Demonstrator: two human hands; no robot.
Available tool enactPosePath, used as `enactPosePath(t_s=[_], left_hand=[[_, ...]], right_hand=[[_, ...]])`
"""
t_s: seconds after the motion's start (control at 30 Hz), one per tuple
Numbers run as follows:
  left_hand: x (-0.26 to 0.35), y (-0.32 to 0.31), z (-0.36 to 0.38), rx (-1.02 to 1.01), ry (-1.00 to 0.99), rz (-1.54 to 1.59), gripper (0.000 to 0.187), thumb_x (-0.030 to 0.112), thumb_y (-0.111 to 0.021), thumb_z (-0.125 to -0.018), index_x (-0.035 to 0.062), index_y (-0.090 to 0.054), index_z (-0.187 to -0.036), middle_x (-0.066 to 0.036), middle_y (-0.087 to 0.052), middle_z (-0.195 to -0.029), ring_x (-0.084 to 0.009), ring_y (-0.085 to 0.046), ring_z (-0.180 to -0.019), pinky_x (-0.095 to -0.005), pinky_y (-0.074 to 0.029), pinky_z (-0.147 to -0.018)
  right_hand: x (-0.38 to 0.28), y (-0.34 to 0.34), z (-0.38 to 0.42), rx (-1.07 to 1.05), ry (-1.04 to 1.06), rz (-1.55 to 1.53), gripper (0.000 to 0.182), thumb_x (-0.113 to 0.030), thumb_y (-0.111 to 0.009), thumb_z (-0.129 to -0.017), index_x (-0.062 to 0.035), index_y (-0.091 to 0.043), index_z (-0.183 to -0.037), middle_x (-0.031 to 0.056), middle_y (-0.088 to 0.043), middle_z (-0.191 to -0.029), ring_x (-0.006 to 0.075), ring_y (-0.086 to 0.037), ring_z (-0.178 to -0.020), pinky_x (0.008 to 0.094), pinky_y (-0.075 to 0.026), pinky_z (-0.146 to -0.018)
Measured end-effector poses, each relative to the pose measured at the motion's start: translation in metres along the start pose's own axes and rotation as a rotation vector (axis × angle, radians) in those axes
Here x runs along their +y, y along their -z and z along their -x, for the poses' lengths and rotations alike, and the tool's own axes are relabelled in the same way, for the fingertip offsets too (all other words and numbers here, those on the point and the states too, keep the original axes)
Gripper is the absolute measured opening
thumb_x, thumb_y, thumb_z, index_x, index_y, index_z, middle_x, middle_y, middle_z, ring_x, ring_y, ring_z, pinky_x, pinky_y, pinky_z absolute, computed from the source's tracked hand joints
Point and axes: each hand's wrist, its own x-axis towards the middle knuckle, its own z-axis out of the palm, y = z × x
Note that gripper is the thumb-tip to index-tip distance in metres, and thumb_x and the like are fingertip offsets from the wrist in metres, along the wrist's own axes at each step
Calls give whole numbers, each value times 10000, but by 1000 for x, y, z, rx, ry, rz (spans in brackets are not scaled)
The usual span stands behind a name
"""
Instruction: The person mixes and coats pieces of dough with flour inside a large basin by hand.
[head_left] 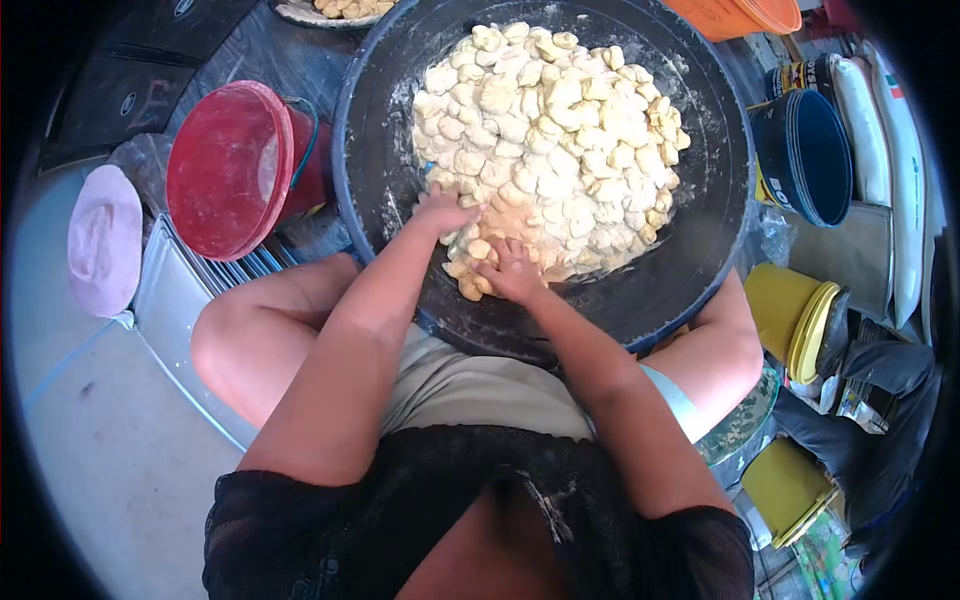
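A wide dark tub [345, 150] sits in front of my crossed legs. Inside is a heap of pale yellow, dough-like lumps [570, 120], dusted with light powder. A browner patch of powder [515, 222] lies between my two hands. My left hand [447, 210] rests on the lumps at the heap's left edge, fingers spread and thumb out. Lower and to the right, my right hand [515, 272] lies with its fingers apart on the near edge of the heap, touching several yellower lumps [470, 283]. Some fingertips are partly hidden among the lumps.
A red bucket [230, 170] stands left of the tub, beside a pink hat [105, 240]. To the right are a dark blue bucket [815, 160], yellow buckets [785, 310] and white sacks [862, 130]. An orange container [745, 15] is at the far side. Another person's dark-clothed leg [830, 430] shows at right.
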Motion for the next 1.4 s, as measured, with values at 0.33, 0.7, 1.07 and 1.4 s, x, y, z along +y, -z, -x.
enactPosePath(t_s=[0.33, 0.7, 1.07, 1.4], left_hand=[[33, 15, 10, -146, -14, -35, 758, 472, -709, -728, 68, -466, -1321, -208, -401, -1401, -387, -512, -1173, -404, -425, -959], [-31, -33, -33, 75, -47, 172, 459, 341, -723, -712, 116, -622, -1098, -87, -611, -1160, -308, -544, -1137, -384, -373, -996], [-7, -16, -18, 463, 36, 361, 563, 326, -695, -731, 102, -566, -1231, -202, -614, -1142, -314, -582, -1088, -385, -437, -922], [39, -50, 12, 0, 48, -145, 876, 633, -623, -749, 143, -370, -1431, -252, -272, -1465, -391, -399, -1286, -450, -352, -1047]], right_hand=[[18, 71, -13, -97, 67, 215, 433, -330, -677, -769, -75, -598, -1109, 204, -535, -1128, 339, -575, -1032, 400, -470, -866], [-14, 52, -95, 261, 468, 394, 254, -166, -548, -853, -138, -625, -1094, 59, -608, -1162, 284, -511, -1185, 407, -386, -1013], [13, 98, -40, 431, 213, 573, 655, -496, -569, -862, -129, -403, -1379, 192, -327, -1464, 339, -291, -1367, 573, -204, -1097], [16, 53, 19, -63, 635, -173, 392, -366, -650, -831, -43, -614, -1050, 151, -617, -1068, 316, -597, -980, 384, -477, -864]])
